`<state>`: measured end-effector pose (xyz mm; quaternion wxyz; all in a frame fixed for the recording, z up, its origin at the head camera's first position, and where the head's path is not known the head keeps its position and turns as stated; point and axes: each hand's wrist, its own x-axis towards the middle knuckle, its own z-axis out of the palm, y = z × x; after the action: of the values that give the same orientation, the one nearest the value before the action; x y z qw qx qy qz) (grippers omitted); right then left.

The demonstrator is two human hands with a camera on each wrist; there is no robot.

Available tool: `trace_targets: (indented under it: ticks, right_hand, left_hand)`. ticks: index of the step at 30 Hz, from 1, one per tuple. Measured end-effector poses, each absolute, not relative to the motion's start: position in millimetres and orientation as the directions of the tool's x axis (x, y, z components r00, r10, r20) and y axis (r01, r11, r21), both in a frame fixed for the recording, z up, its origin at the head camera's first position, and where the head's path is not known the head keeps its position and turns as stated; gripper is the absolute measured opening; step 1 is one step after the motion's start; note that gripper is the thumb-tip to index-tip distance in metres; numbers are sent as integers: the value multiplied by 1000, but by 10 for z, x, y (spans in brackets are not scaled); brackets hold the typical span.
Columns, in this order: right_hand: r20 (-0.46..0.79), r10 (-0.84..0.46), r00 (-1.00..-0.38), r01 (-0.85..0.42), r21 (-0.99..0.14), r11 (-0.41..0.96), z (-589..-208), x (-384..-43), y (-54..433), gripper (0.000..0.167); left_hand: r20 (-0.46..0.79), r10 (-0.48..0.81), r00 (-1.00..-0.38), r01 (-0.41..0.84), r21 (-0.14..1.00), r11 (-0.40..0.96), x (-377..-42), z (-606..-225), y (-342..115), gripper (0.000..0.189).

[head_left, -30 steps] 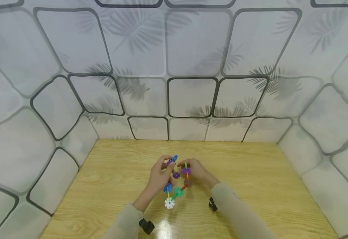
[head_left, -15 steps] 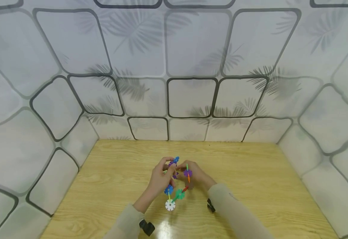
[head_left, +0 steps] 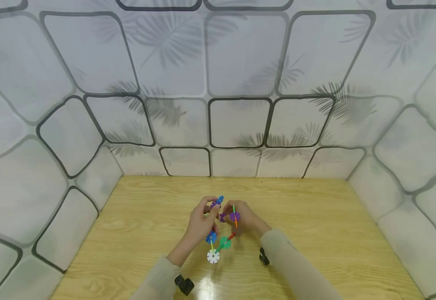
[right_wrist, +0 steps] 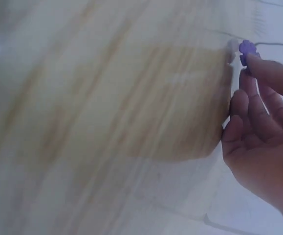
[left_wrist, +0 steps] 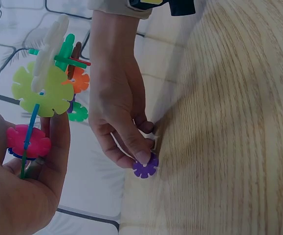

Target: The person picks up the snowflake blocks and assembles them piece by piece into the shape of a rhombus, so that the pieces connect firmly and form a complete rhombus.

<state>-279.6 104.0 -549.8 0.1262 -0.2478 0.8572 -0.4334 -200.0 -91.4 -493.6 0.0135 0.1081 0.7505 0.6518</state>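
Observation:
My left hand (head_left: 198, 223) grips a chain of slotted plastic snowflake discs above the table. From it hang a blue disc (head_left: 211, 237), a white disc (head_left: 213, 256), a green disc (head_left: 225, 242) and a purple disc (head_left: 235, 216) among others. In the left wrist view, a pink disc (left_wrist: 29, 140) lies by the left fingers, with a yellow-green disc (left_wrist: 43, 88) above. My right hand (head_left: 247, 216) pinches a loose purple snowflake disc (left_wrist: 146, 167) between thumb and fingertips, apart from the chain. The chain's upper part is partly hidden by the left fingers.
The wooden table (head_left: 158, 196) lies beneath both hands. Patterned cloth walls (head_left: 240, 125) rise at the back and on both sides. Black wrist cameras (head_left: 184, 285) are strapped at both sleeves.
The purple disc at the right fingertips has turned and shifted slightly. My right hand has moved a little left and toward me; the chain hangs slightly lower.

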Motion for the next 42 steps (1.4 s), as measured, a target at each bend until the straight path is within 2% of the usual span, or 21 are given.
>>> trace_targets:
  ticks: [9,14,19,25,32,42]
  right_hand:
    - [27,-442,-897,-260,-840,476,-5359,-2880,1147,14]
    - [103,-395,-913,-291,-843,453,-5173,-2919,1194,21]
    - [111,-357,-927,-264,-870,416,-4981,-2952,1238,28]
    - [140,-306,-942,-249,-902,354,-4773,-2937,1252,27]
    - [194,-302,-933,-289,-906,310,-4607,-2893,1246,24]
    - [204,-310,-929,-300,-905,303,-4563,-2868,1241,24]
  left_hand:
    - [131,152,-980,151,981,124,-2044,-4933,-891,29]
    - [136,130,-982,151,981,120,-2065,-4932,-873,27]
    - [134,109,-985,148,980,130,-2083,-4900,-839,29]
    - [141,93,-986,155,975,160,-2128,-4892,-808,30]
    - [149,91,-985,162,974,161,-2140,-4867,-786,33]
    - [150,102,-983,165,975,149,-2145,-4857,-763,33]
